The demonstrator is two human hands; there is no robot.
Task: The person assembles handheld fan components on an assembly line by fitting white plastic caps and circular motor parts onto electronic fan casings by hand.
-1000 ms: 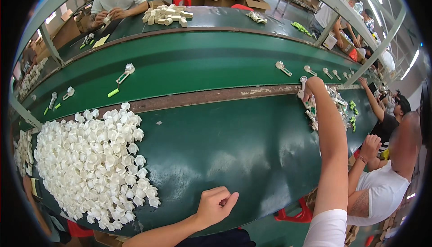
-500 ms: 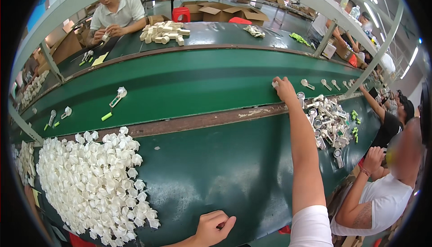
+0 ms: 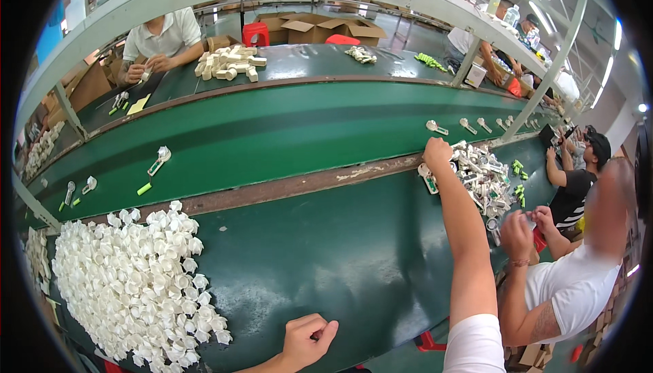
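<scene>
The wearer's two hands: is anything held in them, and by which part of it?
Nothing shows in the curled left hand. The right hand is beside the pile, its fingertips hidden, so whether it holds anything cannot be told.

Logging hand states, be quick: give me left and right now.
Left hand: closed in a loose curl, nothing visible in it.
Right hand: at a white-and-green part; grip cannot be told.

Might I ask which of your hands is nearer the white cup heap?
Left: the left hand is right of the white cup heap; the right hand is farther, ahead and rightward.
</scene>
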